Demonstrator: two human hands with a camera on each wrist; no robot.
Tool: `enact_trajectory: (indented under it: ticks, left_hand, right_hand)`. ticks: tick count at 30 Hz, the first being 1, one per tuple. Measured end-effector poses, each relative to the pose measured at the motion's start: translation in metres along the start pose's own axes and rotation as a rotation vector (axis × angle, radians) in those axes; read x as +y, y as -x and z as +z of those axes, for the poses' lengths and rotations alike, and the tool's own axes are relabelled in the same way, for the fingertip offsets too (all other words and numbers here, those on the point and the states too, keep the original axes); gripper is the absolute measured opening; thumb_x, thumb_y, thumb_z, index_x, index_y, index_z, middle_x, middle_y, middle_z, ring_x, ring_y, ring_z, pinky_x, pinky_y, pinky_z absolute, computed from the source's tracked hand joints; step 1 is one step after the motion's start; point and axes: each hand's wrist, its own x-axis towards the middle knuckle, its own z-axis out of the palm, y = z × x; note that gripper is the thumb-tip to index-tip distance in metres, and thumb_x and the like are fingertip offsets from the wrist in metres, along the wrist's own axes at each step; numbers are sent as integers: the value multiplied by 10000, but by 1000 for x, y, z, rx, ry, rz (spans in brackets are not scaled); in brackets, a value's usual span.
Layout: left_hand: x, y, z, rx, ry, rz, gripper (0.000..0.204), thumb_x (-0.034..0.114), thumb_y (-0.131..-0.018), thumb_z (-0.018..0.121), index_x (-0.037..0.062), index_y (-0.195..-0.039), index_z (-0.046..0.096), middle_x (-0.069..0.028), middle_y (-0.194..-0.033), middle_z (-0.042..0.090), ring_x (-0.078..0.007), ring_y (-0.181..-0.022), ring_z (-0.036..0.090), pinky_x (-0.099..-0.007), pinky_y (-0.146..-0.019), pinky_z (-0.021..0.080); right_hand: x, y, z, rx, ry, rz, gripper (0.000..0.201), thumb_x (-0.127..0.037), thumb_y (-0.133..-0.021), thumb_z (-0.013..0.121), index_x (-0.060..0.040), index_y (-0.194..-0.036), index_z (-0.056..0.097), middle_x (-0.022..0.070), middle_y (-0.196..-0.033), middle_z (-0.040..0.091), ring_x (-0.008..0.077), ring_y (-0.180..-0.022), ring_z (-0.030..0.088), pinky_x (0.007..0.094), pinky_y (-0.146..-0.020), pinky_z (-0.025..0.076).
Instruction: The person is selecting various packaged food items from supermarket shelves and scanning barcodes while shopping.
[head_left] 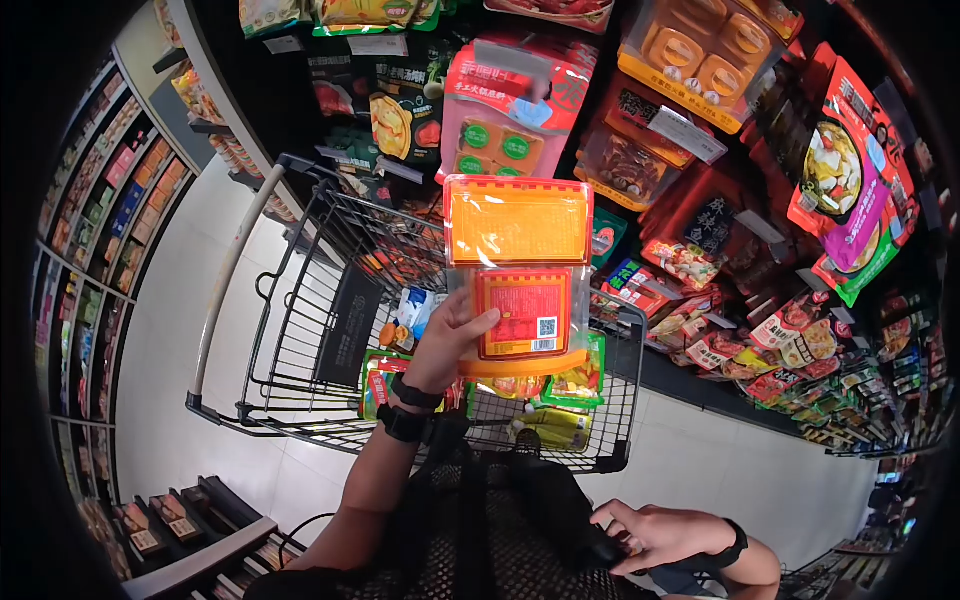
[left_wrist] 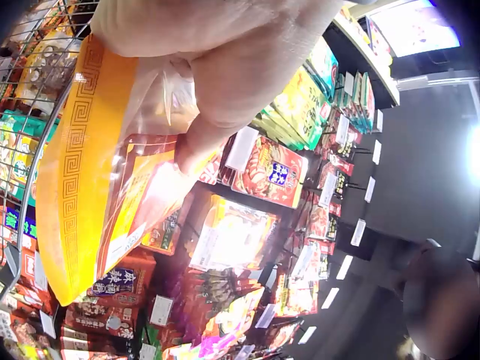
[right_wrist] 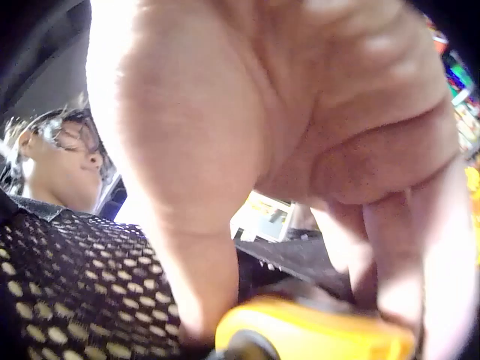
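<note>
Fingers of the left hand (head_left: 445, 345) gripped a shiny packet (head_left: 518, 228) over the cart (head_left: 350, 320). A loose thumb (head_left: 484, 323) could let it slip. Its top looked near the pink pack (head_left: 520, 90), so they could bump. Open floor (head_left: 165, 330) lay past the handle (head_left: 240, 243). I couldn't tell if the right hand (head_left: 670, 537) gripped anything

The package (head_left: 520, 225) hides most fingers of the left hand (head_left: 455, 345) and covers part of the goods (head_left: 575, 385) below it. Its small print is too tiny to read. Under the right hand (right_wrist: 300, 112), the bottom edge cuts off a blurred yellow object (right_wrist: 315, 334); whether the fingers grip it is unclear.
</note>
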Motion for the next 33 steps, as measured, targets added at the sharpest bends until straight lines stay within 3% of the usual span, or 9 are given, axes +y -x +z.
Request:
enact_trajectory:
  ticks: [3, 7, 12, 17, 24, 28, 30, 32, 33]
  left_hand:
    - [3, 3, -1, -5, -58, 15, 445, 65, -863, 602, 10, -1270, 430, -91, -1150, 602, -136, -1031, 585, -285, -903, 459]
    - [1, 0, -6, -29, -55, 43, 484, 69, -861, 602, 4, -1300, 406, -96, -1170, 594, -131, -1037, 580, -279, -910, 452]
    - [0, -3, -6, 15, -51, 82, 489, 60, -855, 609, 4, -1298, 410, -96, -1172, 595, -134, -1031, 585, -281, -912, 456]
    - [5, -6, -11, 14, -35, 127, 464, 59, -850, 620, 15, -1275, 439, -95, -1152, 608, -142, -1021, 594, -283, -909, 462]
    - [6, -7, -5, 43, -61, 117, 441, 69, -849, 628, 23, -1253, 459, -104, -1143, 611, -147, -1011, 602, -284, -882, 481]
    - [2, -5, -11, 64, -44, 125, 459, 71, -847, 631, 23, -1264, 444, -107, -1145, 609, -159, -1012, 605, -292, -882, 490]
    - [4, -4, -9, 59, -11, 113, 463, 71, -848, 630, 23, -1267, 439, -106, -1140, 611, -162, -1012, 606, -295, -885, 491]
    - [7, -3, -6, 59, 19, 103, 467, 71, -848, 630, 23, -1270, 434, -106, -1135, 612, -165, -1012, 606, -298, -888, 491]
    - [8, -4, -4, 62, 23, 87, 458, 70, -851, 624, 24, -1267, 437, -104, -1140, 608, -162, -1015, 603, -297, -890, 491]
  right_hand:
    - [18, 1, 15, 82, -486, -41, 706, -166, -788, 734, -30, -1321, 291, 30, -983, 583, 105, -922, 578, 232, -730, 486]
    - [13, 22, 9, 278, -571, -70, 593, -58, -789, 705, -24, -1283, 379, 45, -1114, 583, 65, -834, 577, 188, -643, 462]
    - [-12, 87, -19, 54, -106, 144, 624, -235, -812, 686, -8, -1294, 362, 110, -1112, 592, 162, -732, 645, 249, -638, 506]
    - [-23, 106, -11, 210, -26, 32, 585, -244, -807, 655, -5, -1275, 399, 163, -1051, 618, 249, -701, 659, 304, -634, 515]
    - [-57, 99, -10, 281, 391, 256, 520, -179, -795, 623, 13, -1239, 434, 156, -844, 645, 296, -692, 650, 340, -649, 514]
    - [6, 129, -33, 319, -129, -282, 529, -218, -859, 598, 64, -1261, 401, 182, -1130, 589, 266, -891, 647, 321, -790, 495]
    - [46, 135, -14, 563, -495, -553, 526, -187, -818, 600, 85, -1233, 426, 186, -1133, 592, 303, -903, 639, 344, -831, 495]
    - [84, 100, 23, 1068, -1019, -848, 567, -217, -678, 710, 37, -1138, 497, 132, -740, 616, 248, -649, 623, 426, -693, 523]
    - [76, 74, 6, 974, -817, -1042, 646, -170, -658, 702, 12, -1216, 431, 75, -677, 559, 223, -588, 582, 446, -646, 524]
